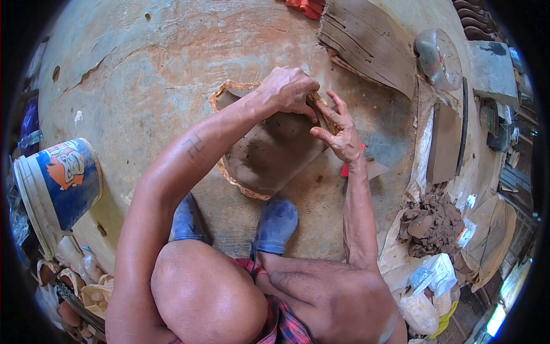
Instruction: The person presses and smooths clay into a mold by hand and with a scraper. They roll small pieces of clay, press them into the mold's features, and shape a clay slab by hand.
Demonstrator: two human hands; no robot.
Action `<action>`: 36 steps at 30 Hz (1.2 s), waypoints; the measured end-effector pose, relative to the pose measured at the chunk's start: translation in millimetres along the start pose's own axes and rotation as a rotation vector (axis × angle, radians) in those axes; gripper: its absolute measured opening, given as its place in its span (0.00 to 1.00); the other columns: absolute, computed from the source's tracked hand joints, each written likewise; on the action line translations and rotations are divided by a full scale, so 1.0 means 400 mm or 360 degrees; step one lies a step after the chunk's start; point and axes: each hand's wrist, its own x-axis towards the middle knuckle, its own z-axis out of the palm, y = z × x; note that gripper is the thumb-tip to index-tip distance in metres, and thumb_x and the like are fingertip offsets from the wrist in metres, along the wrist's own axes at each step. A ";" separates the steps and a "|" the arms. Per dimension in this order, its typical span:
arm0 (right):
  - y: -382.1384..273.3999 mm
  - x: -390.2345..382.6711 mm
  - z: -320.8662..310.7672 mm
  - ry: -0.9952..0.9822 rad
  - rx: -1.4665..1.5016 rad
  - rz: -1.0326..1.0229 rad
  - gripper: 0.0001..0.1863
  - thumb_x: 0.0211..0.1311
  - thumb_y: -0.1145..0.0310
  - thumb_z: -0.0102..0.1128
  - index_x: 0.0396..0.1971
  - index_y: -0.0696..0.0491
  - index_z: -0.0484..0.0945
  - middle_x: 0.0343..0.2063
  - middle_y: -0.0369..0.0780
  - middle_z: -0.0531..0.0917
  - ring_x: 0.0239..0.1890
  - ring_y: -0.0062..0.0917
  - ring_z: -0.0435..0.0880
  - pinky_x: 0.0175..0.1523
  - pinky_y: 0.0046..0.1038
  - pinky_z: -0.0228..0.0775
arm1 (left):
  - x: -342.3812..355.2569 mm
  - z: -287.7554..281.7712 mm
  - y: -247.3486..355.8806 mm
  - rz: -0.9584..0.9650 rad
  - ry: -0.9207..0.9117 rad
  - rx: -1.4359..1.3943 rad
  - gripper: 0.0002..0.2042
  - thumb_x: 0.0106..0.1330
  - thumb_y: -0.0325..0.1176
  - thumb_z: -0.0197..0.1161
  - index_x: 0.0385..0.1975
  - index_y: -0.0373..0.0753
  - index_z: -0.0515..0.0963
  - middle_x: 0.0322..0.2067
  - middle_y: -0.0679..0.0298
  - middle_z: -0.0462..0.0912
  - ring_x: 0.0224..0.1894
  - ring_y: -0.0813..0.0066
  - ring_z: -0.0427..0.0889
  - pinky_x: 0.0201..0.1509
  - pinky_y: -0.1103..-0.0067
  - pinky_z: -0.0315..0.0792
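Note:
A flat slab of wet grey-brown clay (269, 152) lies on a ragged piece of tan sacking (228, 90) on the concrete floor. My left hand (289, 89) presses down on the slab's far right edge, fingers curled over it. My right hand (341, 129) is beside it, fingers spread and bent, touching the same edge from the right. Both hands are smeared with clay. My knees and blue shoes (276, 225) are just below the slab.
A blue and white plastic bucket (60, 183) stands at the left. A heap of brown clay lumps (431, 222) sits on plastic at the right. Weathered wooden boards (369, 40) lie at the top, a round metal object (438, 57) and flat slabs at the upper right.

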 end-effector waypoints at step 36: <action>-0.043 0.219 -0.024 -0.0682 -0.0306 -0.0212 0.42 0.47 0.47 0.86 0.65 0.43 0.84 0.79 0.49 0.60 0.78 0.41 0.65 0.78 0.41 0.62 | -0.075 -0.050 -0.065 -0.0392 -0.0034 -0.0210 0.31 0.53 0.53 0.81 0.51 0.37 0.87 0.40 0.46 0.90 0.45 0.45 0.89 0.50 0.60 0.82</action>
